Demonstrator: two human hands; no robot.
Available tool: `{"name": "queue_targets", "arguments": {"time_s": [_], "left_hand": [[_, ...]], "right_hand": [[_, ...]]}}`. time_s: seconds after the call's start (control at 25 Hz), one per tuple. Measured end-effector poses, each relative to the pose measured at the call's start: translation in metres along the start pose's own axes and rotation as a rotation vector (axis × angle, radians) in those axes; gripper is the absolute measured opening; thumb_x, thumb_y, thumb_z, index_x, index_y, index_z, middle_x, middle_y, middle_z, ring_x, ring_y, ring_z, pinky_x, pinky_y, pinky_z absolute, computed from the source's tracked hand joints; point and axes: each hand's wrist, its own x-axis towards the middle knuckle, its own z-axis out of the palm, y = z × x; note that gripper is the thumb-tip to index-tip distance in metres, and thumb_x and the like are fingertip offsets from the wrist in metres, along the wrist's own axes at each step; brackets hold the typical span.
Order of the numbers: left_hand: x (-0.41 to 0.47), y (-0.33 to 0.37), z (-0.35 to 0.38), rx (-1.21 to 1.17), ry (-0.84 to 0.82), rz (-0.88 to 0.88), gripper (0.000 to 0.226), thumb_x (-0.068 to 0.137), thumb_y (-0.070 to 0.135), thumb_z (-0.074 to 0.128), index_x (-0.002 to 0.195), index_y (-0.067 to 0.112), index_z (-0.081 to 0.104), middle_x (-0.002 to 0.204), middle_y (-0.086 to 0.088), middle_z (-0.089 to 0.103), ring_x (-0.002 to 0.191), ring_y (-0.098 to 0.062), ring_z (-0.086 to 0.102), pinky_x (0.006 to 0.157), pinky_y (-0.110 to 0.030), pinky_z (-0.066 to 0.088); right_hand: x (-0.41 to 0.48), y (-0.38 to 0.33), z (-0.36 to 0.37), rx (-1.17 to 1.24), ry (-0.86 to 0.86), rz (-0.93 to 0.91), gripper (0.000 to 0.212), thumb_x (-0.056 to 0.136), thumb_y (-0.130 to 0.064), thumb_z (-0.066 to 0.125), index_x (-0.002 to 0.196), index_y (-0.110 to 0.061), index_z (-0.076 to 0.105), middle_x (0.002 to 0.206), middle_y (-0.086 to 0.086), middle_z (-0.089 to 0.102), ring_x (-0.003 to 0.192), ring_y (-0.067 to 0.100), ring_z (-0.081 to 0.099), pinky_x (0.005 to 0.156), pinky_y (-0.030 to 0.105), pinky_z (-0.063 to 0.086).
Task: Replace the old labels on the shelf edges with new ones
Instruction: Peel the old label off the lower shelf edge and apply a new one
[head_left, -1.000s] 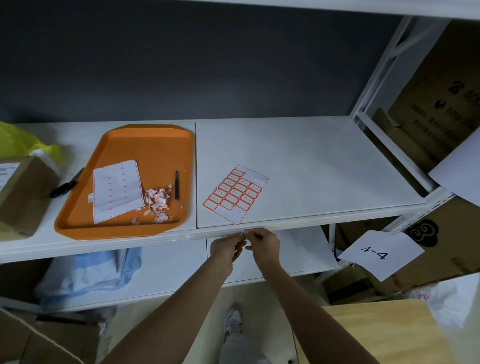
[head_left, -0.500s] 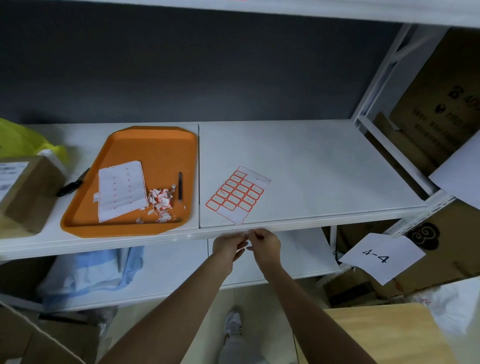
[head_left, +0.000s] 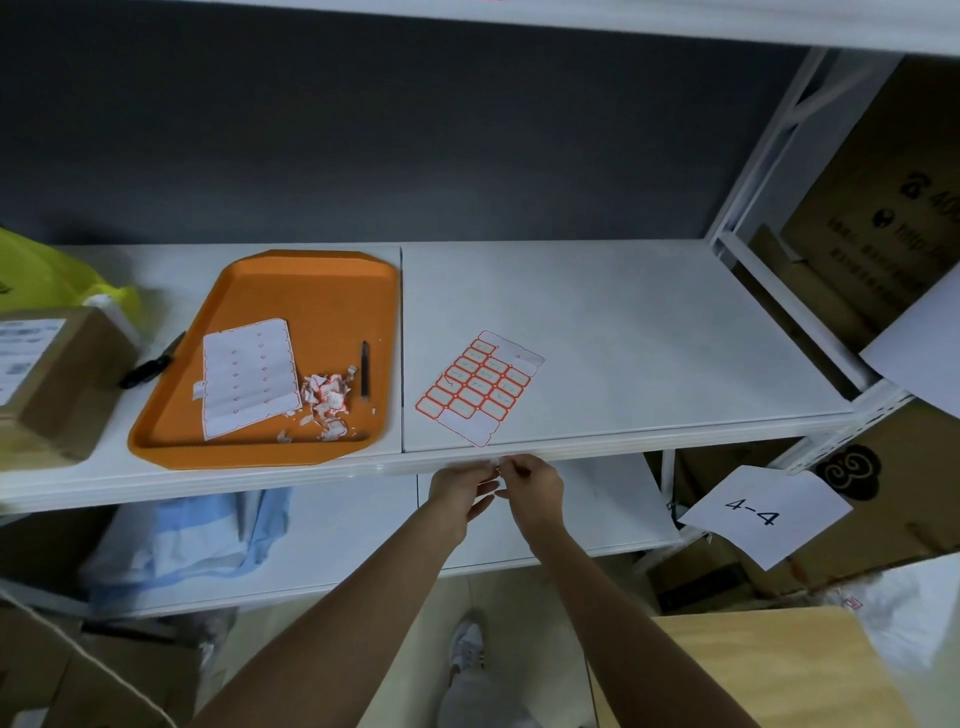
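My left hand (head_left: 460, 486) and my right hand (head_left: 535, 480) meet at the front edge of the white shelf (head_left: 649, 439), fingertips pinched together on a small label (head_left: 496, 464) stuck there. Whether the label is old or new is too small to tell. A sheet of red-bordered labels (head_left: 478, 387) lies on the shelf just above my hands. On the orange tray (head_left: 311, 280) to the left lie a used backing sheet (head_left: 249, 376), a heap of torn label scraps (head_left: 327, 397) and a dark pen (head_left: 365, 369).
A cardboard box (head_left: 47, 379) and a yellow bag (head_left: 41, 275) stand at the far left, with a black marker (head_left: 150, 361) beside them. A paper sign reading 4-4 (head_left: 761, 514) hangs at the right post. Blue cloth (head_left: 197, 535) lies on the lower shelf.
Both hands stay pinched at the same spot on the shelf edge. The view has shifted only a little.
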Motion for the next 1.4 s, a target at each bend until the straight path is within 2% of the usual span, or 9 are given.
{"name": "queue_targets", "arguments": {"time_s": [0.32, 0.48, 0.72, 0.88, 1.04, 1.2, 1.4], "left_hand": [[-0.003, 0.004, -0.002, -0.024, -0.039, -0.003, 0.026, 0.09, 0.022, 0.066, 0.113, 0.011, 0.063, 0.109, -0.007, 0.071, 0.1, -0.02, 0.067, 0.072, -0.026, 0.054], [-0.006, 0.004, -0.001, -0.026, -0.041, -0.006, 0.023, 0.09, 0.021, 0.066, 0.111, 0.011, 0.064, 0.108, -0.007, 0.071, 0.101, -0.021, 0.066, 0.077, -0.028, 0.053], [-0.005, 0.006, -0.001, -0.026, -0.028, -0.023, 0.018, 0.089, 0.018, 0.066, 0.105, 0.011, 0.066, 0.105, -0.008, 0.072, 0.1, -0.021, 0.067, 0.085, -0.032, 0.054], [-0.005, 0.005, -0.001, -0.028, -0.028, -0.012, 0.013, 0.091, 0.018, 0.064, 0.103, 0.012, 0.066, 0.104, -0.007, 0.072, 0.1, -0.021, 0.066, 0.079, -0.029, 0.054], [-0.007, 0.004, 0.0, -0.011, -0.023, -0.01, 0.017, 0.091, 0.018, 0.064, 0.106, 0.011, 0.066, 0.104, -0.007, 0.072, 0.099, -0.02, 0.066, 0.08, -0.03, 0.054], [-0.007, 0.008, 0.0, -0.016, -0.006, -0.018, 0.013, 0.091, 0.015, 0.063, 0.102, 0.008, 0.067, 0.098, -0.009, 0.072, 0.095, -0.021, 0.067, 0.083, -0.031, 0.053], [-0.003, 0.01, 0.002, -0.065, 0.005, -0.057, 0.018, 0.09, 0.012, 0.063, 0.106, 0.004, 0.066, 0.089, -0.008, 0.072, 0.086, -0.018, 0.068, 0.081, -0.029, 0.053]], "right_hand": [[0.0, -0.001, 0.003, 0.052, 0.014, 0.047, 0.018, 0.096, -0.012, 0.054, 0.1, -0.004, 0.07, 0.092, 0.008, 0.071, 0.083, 0.02, 0.068, 0.066, 0.017, 0.056], [-0.001, 0.001, -0.001, 0.056, -0.031, 0.02, 0.017, 0.096, -0.015, 0.056, 0.102, -0.007, 0.07, 0.095, 0.006, 0.071, 0.086, 0.019, 0.068, 0.075, 0.025, 0.058], [-0.003, -0.002, 0.002, 0.099, 0.009, 0.045, 0.016, 0.095, -0.014, 0.056, 0.1, -0.008, 0.07, 0.092, 0.004, 0.071, 0.085, 0.018, 0.068, 0.065, 0.016, 0.056], [-0.004, -0.005, 0.004, 0.116, 0.027, 0.076, 0.013, 0.095, -0.012, 0.056, 0.09, -0.012, 0.069, 0.085, 0.003, 0.07, 0.081, 0.019, 0.068, 0.066, 0.02, 0.057], [-0.005, -0.006, 0.001, 0.111, 0.02, 0.09, 0.013, 0.095, -0.013, 0.057, 0.092, -0.013, 0.069, 0.088, 0.004, 0.071, 0.082, 0.018, 0.068, 0.076, 0.03, 0.059], [-0.007, -0.011, 0.005, 0.214, 0.091, 0.171, 0.008, 0.092, -0.013, 0.062, 0.089, -0.016, 0.068, 0.084, 0.0, 0.069, 0.078, 0.016, 0.067, 0.073, 0.029, 0.058], [-0.007, -0.015, 0.009, 0.245, 0.148, 0.184, 0.015, 0.091, -0.008, 0.062, 0.08, -0.015, 0.068, 0.08, 0.002, 0.07, 0.078, 0.02, 0.068, 0.074, 0.03, 0.059]]}}
